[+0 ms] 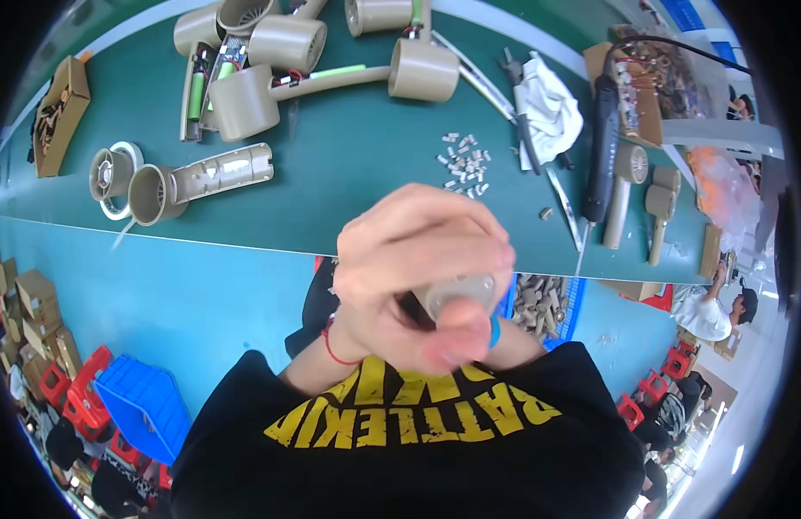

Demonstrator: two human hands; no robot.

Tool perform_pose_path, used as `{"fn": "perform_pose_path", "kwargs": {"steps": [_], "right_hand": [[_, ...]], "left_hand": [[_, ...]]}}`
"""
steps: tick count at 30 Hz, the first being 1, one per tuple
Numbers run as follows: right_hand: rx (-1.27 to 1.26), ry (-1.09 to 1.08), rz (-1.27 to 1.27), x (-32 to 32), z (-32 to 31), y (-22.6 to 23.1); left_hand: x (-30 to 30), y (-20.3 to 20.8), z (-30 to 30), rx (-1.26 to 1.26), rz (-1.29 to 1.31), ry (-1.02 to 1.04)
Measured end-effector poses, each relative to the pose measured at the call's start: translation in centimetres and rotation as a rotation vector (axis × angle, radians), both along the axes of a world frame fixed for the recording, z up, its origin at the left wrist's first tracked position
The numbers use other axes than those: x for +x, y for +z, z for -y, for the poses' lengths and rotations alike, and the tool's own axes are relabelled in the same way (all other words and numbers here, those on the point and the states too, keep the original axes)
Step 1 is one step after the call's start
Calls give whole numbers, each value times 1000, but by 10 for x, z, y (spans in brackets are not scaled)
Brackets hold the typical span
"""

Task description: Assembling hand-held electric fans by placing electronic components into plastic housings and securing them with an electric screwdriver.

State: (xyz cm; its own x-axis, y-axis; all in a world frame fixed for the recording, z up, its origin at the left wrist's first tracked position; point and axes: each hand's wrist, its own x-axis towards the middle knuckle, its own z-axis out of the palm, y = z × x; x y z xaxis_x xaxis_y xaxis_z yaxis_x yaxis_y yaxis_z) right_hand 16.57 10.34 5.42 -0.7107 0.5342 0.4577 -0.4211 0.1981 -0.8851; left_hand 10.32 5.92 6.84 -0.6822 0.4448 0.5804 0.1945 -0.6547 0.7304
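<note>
Close in front of my chest, my left hand [374, 259] and my right hand [480, 246] come together around one rounded grey-beige plastic part [459, 292]. Fingers of both hands overlap, and most of the part is hidden by them. My left hand, with a red string at its wrist, is closed over it. A blue band circles my right wrist; that hand lies partly behind the left and is closed on the same part. Beyond them on the green table [349, 190] lies a loose pile of small silvery cylindrical pieces [465, 164].
Several beige round-headed housings [245, 102] with exposed wires and green batteries lie at the far side. An open housing [154, 195] rests left, beside a white tape roll [119, 206]. A black electric screwdriver [601, 147] and white cloth [547, 112] are right. A blue basket [576, 303] stands below the table edge.
</note>
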Motion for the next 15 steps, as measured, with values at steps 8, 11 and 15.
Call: {"fn": "perform_pose_path", "kwargs": {"steps": [8, 11, 15], "right_hand": [[91, 57, 157, 12, -16, 24], [658, -220, 249, 20, -30, 51], [505, -832, 617, 66, -100, 50]], "left_hand": [[-19, 0, 11, -107, -231, -5], [-11, 8, 7, -63, -173, 56], [-4, 20, 13, -120, -80, 5]]}}
